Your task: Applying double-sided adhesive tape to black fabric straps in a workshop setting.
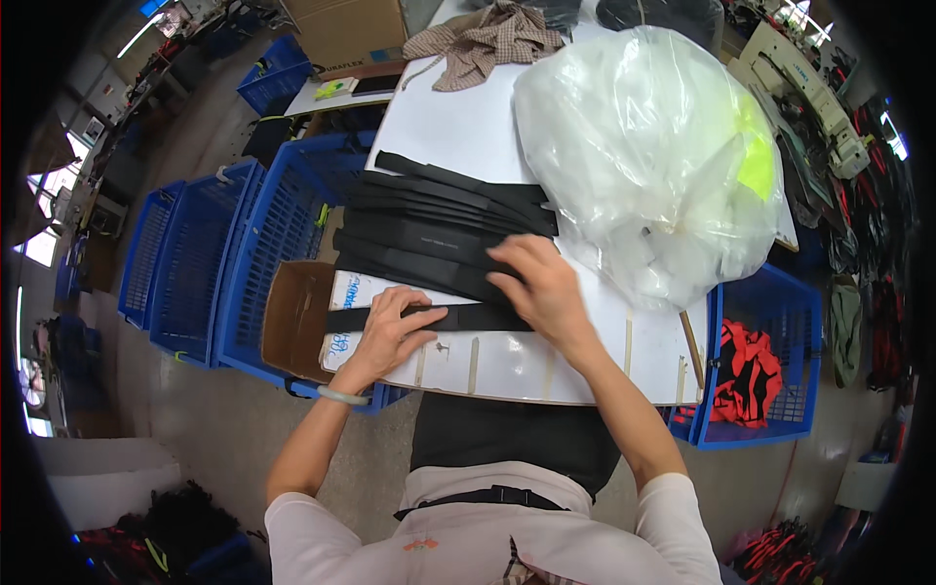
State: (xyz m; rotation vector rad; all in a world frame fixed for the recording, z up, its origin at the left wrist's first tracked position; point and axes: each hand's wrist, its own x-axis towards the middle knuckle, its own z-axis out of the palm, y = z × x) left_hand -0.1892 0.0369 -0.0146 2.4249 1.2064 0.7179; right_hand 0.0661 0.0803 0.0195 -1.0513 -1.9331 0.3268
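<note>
Several black fabric strips (419,234) lie side by side, partly overlapping, on a white tabletop. A single black strip (478,318) lies apart from them, closer to the table's front edge. Across this strip rests my left hand (392,333), thumb and fingers apart, a pale bangle on its wrist. My right hand (539,291) is on the right part of the strips, its fingers bent and its thumb apart from them. The right hand covers the right end of the nearest strips. No strip is visibly lifted in either hand.
A big clear plastic bag (643,166) of pale contents fills the table's right side. Checked cloth (483,44) lies at the back. Blue crates (244,263) stand left, with a cardboard box (295,317) at the table edge. Another blue crate (804,361) holds red-and-black fabric.
</note>
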